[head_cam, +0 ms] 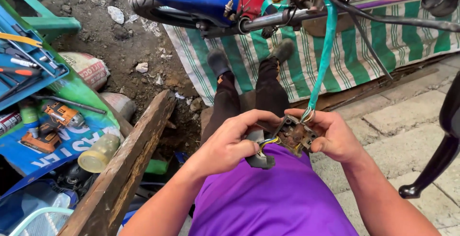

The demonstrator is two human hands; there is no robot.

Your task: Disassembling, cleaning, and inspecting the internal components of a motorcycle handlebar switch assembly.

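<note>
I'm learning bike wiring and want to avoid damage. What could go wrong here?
The teal-sleeved cable hangs taut from the handlebar to the switch housing; a tug might strain its wires. The left hand bends the yellow and blue wires, which could break. Small parts may drop onto the dirt.

dirt ground (pixel 120 49), striped tarp (pixel 383 44), wooden plank (pixel 129 164)

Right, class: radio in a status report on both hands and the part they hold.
Left hand and right hand both gripping the rusty switch housing. Green-sleeved wire bundle runs up to the handlebar. Nothing blocking.
</note>
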